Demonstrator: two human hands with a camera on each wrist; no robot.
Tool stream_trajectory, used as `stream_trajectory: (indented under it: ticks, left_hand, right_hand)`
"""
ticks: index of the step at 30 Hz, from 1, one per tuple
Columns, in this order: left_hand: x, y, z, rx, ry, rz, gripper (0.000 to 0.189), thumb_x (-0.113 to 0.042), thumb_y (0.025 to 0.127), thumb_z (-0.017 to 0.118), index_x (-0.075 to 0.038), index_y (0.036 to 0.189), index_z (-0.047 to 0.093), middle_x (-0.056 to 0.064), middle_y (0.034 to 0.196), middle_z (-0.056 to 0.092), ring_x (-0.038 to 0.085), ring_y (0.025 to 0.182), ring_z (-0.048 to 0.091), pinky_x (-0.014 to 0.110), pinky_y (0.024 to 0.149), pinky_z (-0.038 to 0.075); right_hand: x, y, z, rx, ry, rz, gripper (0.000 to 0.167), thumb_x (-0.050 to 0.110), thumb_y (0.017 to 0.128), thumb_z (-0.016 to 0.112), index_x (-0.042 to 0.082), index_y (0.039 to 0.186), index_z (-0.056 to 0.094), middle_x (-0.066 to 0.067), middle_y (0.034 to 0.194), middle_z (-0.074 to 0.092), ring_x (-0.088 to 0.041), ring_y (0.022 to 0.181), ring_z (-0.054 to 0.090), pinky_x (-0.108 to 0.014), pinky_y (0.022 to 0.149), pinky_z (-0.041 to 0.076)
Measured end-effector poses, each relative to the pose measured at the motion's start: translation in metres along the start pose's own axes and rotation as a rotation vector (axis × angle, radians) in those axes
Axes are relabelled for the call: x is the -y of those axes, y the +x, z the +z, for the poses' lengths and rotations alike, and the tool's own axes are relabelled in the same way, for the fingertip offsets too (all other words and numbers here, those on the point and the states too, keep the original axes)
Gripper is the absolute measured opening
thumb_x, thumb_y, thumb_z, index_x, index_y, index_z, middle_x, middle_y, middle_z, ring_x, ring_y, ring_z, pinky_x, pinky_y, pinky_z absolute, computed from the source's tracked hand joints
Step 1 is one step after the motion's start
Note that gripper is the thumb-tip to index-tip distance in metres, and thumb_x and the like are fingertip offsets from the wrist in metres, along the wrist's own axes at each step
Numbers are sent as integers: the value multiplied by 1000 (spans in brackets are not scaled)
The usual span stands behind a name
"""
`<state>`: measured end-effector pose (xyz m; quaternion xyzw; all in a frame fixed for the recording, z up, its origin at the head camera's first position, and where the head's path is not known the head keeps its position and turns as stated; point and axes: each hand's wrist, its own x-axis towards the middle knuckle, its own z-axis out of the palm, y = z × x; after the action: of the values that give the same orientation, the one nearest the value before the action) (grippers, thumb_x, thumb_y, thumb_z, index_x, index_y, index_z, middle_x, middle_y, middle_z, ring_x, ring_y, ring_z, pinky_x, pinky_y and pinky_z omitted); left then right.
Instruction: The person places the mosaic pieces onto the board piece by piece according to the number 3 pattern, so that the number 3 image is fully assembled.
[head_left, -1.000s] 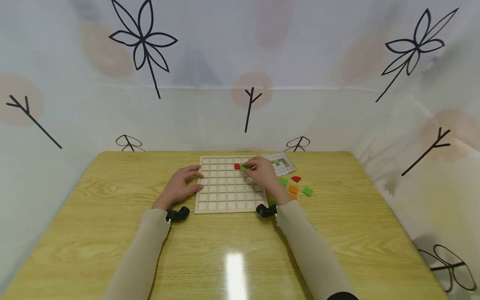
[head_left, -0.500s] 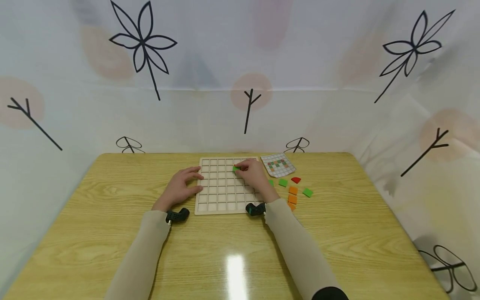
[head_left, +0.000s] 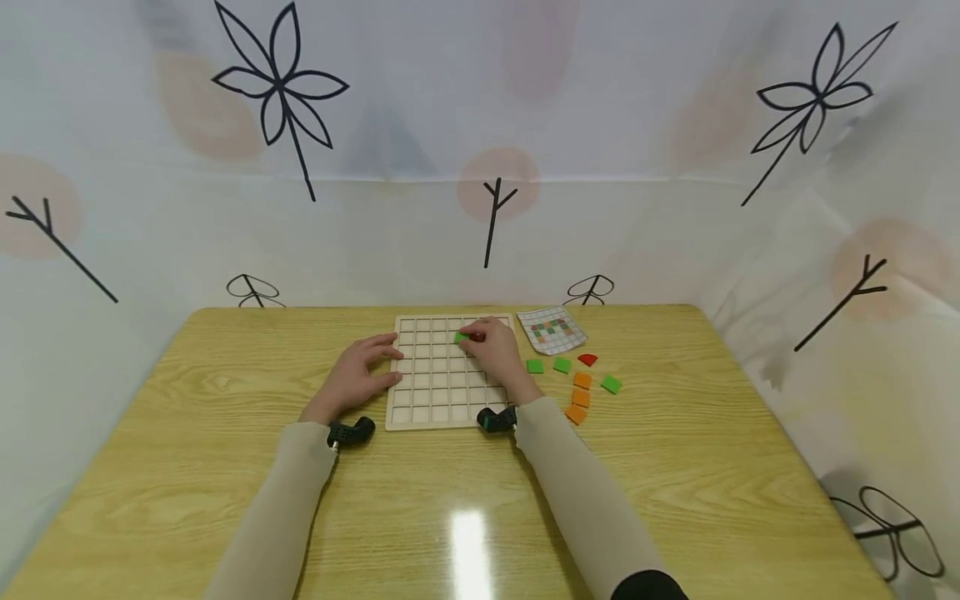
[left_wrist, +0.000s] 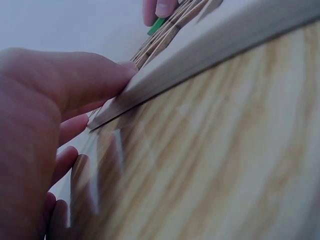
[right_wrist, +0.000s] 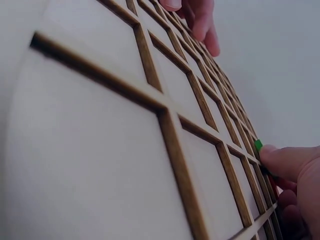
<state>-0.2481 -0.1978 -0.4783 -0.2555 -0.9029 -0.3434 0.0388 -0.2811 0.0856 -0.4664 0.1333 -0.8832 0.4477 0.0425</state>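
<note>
A pale wooden grid board (head_left: 423, 418) with square cells lies on the table. My right hand (head_left: 491, 348) pinches a green square tile (head_left: 460, 337) over the cells in an upper row. In the right wrist view the thumb presses the green tile (right_wrist: 258, 145), and a bit of red shows beneath the fingers. Against the board's left edge rests my left hand (head_left: 356, 375), fingers spread. Its thumb (left_wrist: 102, 80) touches the side of the frame in the left wrist view.
Right of the board lie several loose tiles: green squares (head_left: 562, 365), orange squares (head_left: 581, 398) and a red quarter-round piece (head_left: 588, 360). A paper pattern card (head_left: 553, 331) sits at the board's upper right. A patterned cloth (head_left: 420, 242) hangs behind the table.
My right hand has moved left along the upper rows with the green tile, uncovering the card and loose tiles. The red piece on the board is now hidden behind it. My left hand stays put.
</note>
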Motion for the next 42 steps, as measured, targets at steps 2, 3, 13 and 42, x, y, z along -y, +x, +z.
stream_trajectory:
  ticks: [2,3,13,42]
  left_hand:
    - [0,0,-1,2,4,-2,34,-26,91,73,-10,121,69,11,152,45,37,140,36,57,113,26]
    - [0,1,-1,4,4,-5,34,-26,92,72,-10,121,69,10,152,44,36,140,36,57,113,26]
    - [-2,3,-3,11,11,-4,34,-26,92,72,-9,121,69,10,153,44,36,141,35,56,114,25]
    - [-2,-1,0,8,7,-14,32,-27,92,72,-12,120,69,9,153,44,36,140,35,58,113,24]
  right_hand:
    - [0,2,1,4,-14,13,21,17,95,71,8,113,75,-10,122,59,-25,99,60,-39,82,52]
    - [0,2,2,4,-25,15,21,18,95,70,9,114,75,-10,121,59,-25,100,59,-39,82,52]
    - [2,7,4,-12,-88,22,21,19,95,70,13,114,76,-10,115,58,-25,99,59,-39,81,52]
    - [1,4,6,24,-85,26,22,13,97,67,10,117,74,-7,123,61,-25,107,60,-38,86,52]
